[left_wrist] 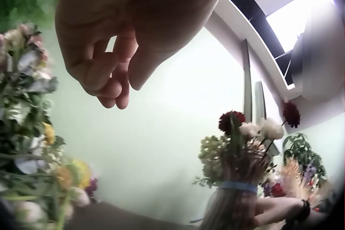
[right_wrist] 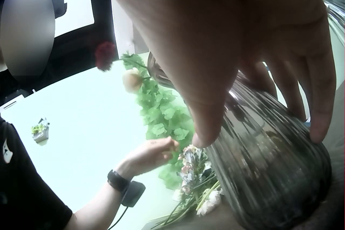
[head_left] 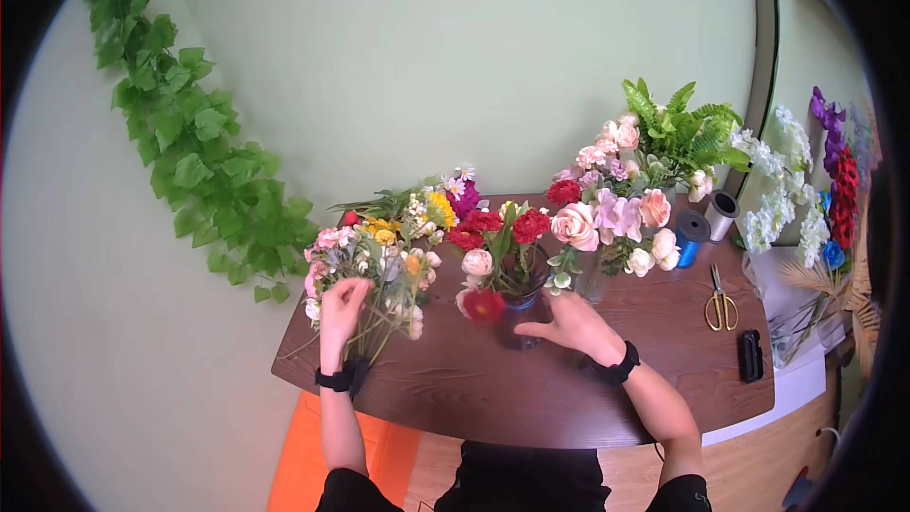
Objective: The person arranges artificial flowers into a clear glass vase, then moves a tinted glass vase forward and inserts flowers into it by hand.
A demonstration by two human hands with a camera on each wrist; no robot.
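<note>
A ribbed glass vase [head_left: 521,302] with a blue band holds red and pale flowers near the table's middle. My right hand [head_left: 576,324] is at its right side; in the right wrist view, the thumb and fingers of that hand [right_wrist: 232,36] lie on opposite sides of the ribbed glass [right_wrist: 269,170]. Over the stems of the loose flowers at the left, my left hand [head_left: 343,313] hovers. Its fingers are loosely bent with the thumb close to them and nothing between, as the left wrist view shows of that hand [left_wrist: 129,25].
Loose flowers [head_left: 327,251] lie on the table's left side. Vases with pink flowers [head_left: 574,227] and ferns, plus ribbon spools [head_left: 692,228], stand at the back right. Gold-handled scissors [head_left: 720,311] and a black object [head_left: 751,356] lie at the right. Green leaves [head_left: 194,171] hang on the wall.
</note>
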